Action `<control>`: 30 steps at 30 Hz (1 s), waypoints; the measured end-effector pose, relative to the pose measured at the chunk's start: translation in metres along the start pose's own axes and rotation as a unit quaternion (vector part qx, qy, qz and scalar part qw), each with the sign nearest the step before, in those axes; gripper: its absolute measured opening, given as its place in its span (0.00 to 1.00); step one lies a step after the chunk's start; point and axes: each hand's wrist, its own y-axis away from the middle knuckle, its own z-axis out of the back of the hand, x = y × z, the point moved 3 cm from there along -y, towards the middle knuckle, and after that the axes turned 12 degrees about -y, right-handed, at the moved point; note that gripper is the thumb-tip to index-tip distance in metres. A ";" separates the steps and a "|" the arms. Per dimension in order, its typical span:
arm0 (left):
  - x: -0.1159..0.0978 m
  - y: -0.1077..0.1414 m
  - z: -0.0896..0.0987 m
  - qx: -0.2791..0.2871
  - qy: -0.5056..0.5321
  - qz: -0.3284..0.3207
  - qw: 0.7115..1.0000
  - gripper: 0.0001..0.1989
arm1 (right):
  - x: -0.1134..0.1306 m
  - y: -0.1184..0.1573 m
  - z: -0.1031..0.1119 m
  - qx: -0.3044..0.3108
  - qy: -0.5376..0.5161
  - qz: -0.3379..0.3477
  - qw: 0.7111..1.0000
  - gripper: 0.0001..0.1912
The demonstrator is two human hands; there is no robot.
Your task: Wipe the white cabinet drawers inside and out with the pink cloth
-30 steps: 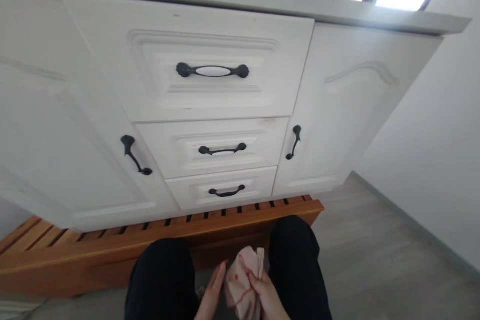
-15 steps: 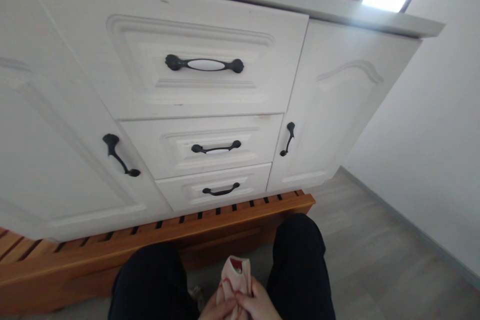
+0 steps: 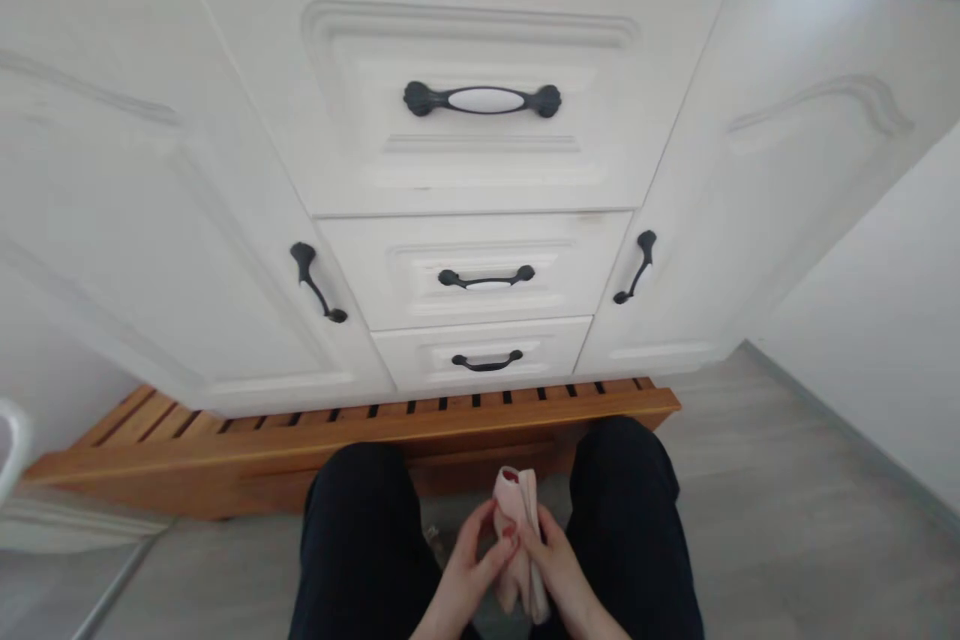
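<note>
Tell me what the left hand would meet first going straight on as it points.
The pink cloth, which the left hand touches; past it, likely the slatted wooden platform, though depth is unclear.

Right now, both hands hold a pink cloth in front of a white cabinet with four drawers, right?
Not quite: the head view shows three drawers, not four. The left hand and right hand do hold the pink cloth in front of the white cabinet.
</note>
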 end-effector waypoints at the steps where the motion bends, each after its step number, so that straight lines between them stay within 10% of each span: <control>1: -0.003 0.001 -0.003 0.000 -0.015 -0.016 1.000 0.41 | -0.002 -0.001 -0.003 0.015 -0.013 -0.009 1.000 0.37; 8: -0.028 0.007 0.005 -0.010 0.029 -0.008 1.000 0.34 | -0.004 0.008 -0.017 0.133 -0.207 -0.149 0.958 0.36; 15: -0.049 0.020 0.004 0.028 0.086 0.066 0.994 0.33 | -0.004 0.004 -0.005 0.108 -0.102 -0.047 0.988 0.29; 22: -0.078 0.010 0.035 -0.033 0.010 0.025 0.999 0.27 | 0.020 0.005 -0.004 0.110 -0.223 -0.145 0.958 0.36; 30: -0.098 0.007 0.055 -0.082 0.076 0.055 0.992 0.26 | 0.033 0.012 -0.022 0.140 -0.197 -0.083 0.967 0.35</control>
